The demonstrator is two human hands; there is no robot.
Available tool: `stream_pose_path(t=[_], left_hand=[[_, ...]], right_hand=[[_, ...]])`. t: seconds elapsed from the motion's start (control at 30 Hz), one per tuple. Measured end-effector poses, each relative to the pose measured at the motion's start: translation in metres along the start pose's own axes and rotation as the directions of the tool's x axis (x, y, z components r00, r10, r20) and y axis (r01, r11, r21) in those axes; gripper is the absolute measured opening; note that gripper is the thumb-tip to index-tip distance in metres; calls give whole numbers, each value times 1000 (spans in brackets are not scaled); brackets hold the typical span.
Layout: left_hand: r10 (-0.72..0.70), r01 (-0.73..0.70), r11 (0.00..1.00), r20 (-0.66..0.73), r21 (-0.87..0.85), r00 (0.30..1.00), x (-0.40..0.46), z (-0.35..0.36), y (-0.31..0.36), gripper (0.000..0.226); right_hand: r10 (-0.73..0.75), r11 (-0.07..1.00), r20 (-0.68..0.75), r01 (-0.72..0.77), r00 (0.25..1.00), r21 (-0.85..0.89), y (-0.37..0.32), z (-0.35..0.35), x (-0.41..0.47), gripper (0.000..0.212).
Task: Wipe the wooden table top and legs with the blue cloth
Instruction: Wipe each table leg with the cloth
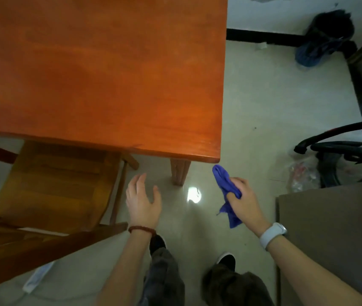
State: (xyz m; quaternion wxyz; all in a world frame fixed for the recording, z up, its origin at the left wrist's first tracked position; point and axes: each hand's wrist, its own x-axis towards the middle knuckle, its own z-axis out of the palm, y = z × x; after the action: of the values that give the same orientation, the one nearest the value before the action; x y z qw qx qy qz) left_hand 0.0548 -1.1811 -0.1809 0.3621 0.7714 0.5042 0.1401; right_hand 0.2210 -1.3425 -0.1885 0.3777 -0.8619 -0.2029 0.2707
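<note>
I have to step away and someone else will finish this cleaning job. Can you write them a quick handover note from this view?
Right hand: closed around the bunched blue cloth, held in the air just below the table's near right corner, not touching wood.
Left hand: open and empty, hovering over the floor near the front table leg.
Table top: nothing on it; whether it has been wiped cannot be told from this view.
Wooden chair: tucked partly under the near edge.
Left to do: likely the leg next, then the other legs, which are out of view.
</note>
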Motion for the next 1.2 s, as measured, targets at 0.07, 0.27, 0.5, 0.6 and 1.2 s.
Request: stream_pose_path(t=[0.07,0.27,0.5,0.6,1.2], left_hand=[[-9,8,997,-7,-75,1000,19,17,-5,42],[154,-158,952,-38,-263,987,79,67,-35,43],[481,-395,707,-10,-587,876,108,101,-36,40],[532,-457,620,-87,-638,843,116,105,-35,27],[468,-404,603,-105,-688,878,114,116,-41,46]], right_hand=[[3,997,-10,-2,1000,80,18,9,17,29],[-77,962,-186,122,979,243,59,52,81,27],[-298,777,-453,489,840,397,57,83,129,38],[-426,624,-497,643,756,443,28,79,128,38],[-314,908,-283,373,907,191,130,164,169,11]])
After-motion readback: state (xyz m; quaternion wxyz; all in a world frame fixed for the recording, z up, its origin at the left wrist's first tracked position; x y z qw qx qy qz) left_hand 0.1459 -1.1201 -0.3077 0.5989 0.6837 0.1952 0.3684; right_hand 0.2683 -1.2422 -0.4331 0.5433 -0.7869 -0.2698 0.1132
